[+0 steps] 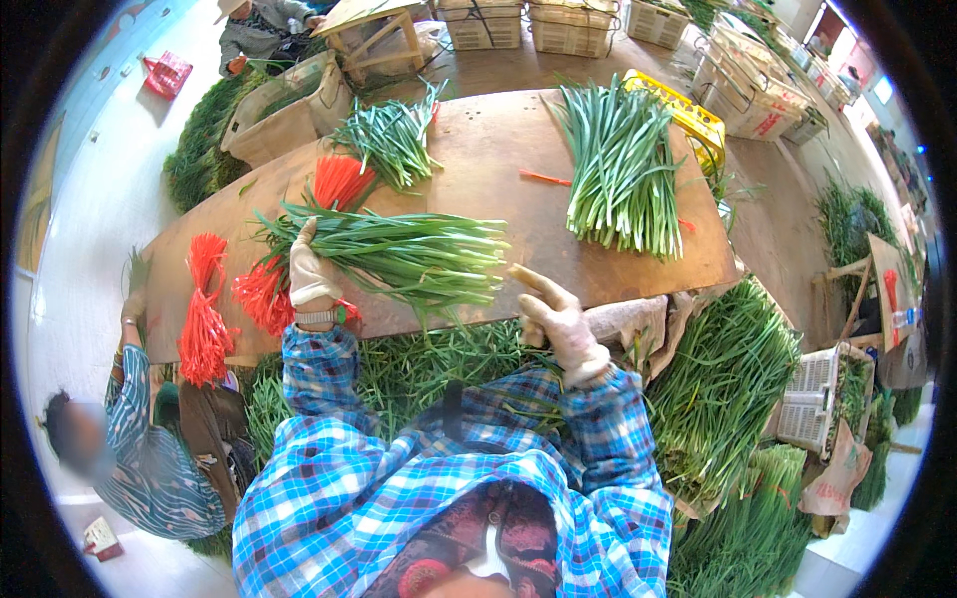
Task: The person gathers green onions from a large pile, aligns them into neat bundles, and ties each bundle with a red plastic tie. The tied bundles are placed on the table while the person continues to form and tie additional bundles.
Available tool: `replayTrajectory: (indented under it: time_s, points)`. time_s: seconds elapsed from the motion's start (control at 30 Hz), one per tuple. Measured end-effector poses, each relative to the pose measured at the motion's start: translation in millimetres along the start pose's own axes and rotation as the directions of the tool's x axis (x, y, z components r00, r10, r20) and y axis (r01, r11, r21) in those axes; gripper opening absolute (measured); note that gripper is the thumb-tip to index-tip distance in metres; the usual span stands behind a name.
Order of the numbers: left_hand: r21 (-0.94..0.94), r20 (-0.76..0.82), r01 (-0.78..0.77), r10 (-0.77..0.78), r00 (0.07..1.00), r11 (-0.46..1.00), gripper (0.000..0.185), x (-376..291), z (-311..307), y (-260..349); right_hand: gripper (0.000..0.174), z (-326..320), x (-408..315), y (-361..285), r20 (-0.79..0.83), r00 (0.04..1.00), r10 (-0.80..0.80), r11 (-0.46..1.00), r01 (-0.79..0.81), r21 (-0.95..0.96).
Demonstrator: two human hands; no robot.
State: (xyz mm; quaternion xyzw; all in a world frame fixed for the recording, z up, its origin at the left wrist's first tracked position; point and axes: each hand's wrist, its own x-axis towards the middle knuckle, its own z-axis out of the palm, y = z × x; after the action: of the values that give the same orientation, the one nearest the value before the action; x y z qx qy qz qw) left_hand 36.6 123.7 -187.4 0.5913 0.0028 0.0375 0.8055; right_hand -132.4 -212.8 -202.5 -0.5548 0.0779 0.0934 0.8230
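My left hand, in a pale work glove, grips a bunch of green garlic chives near its leafy end. The pale stem ends point right, above the wooden table. Just right of those ends is my gloved right hand, fingers spread and holding nothing. Red plastic ties form a bundle at the table's left, with another bundle beside my left wrist and a third behind the bunch. A large pile of chives lies on the right side; a smaller pile is at the back.
Loose chives cover my lap area, and a big heap stands at my right. A yellow plastic crate touches the far right table edge. A co-worker is at the left; another person sits beyond a cloth-lined container.
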Motion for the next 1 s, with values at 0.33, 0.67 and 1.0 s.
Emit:
replayTrajectory:
  time_s: [0.33,0.67,1.0]
  points:
    - [-0.331,0.093,0.276,-0.260,0.961,0.902,0.035,20.3,-11.2,-7.0,0.039,37.4,19.8,7.6,0.335,0.942,0.000,0.957,-0.098,0.273]
    - [-0.499,0.185,0.369,-0.320,0.929,0.784,0.035,31.1,0.1,-14.1,0.014,-3.5,-56.6,14.1,0.308,0.924,-0.225,0.801,-0.004,0.598]
    - [-0.578,0.341,0.443,-0.291,0.894,0.686,0.041,10.2,33.3,13.4,0.051,21.6,-23.3,35.5,0.016,0.997,-0.071,0.984,0.073,-0.161]
